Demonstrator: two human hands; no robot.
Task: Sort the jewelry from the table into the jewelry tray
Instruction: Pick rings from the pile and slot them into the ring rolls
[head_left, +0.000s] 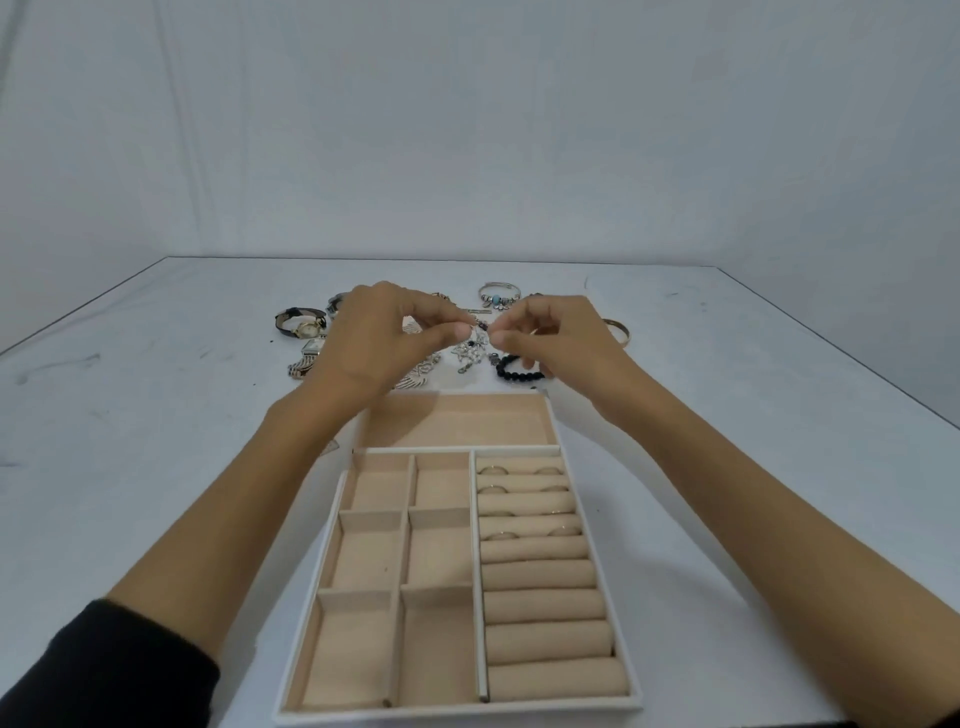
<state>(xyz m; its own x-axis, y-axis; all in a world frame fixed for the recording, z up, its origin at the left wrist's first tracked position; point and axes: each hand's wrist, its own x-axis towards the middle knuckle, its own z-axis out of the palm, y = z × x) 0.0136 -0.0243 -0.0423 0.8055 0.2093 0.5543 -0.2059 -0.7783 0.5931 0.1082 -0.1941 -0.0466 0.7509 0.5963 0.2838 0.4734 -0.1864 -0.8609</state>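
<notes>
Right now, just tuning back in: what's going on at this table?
A person holds both hands up just beyond the tray. The left hand and right hand each pinch an end of a small piece, too small to identify. A few rings already sit in the tray's ring rolls. Watches, a black bead bracelet and a bangle lie on the table.

white table (727, 364), jewelry tray (621, 618), watches (304, 325), bracelets (519, 370)
</notes>
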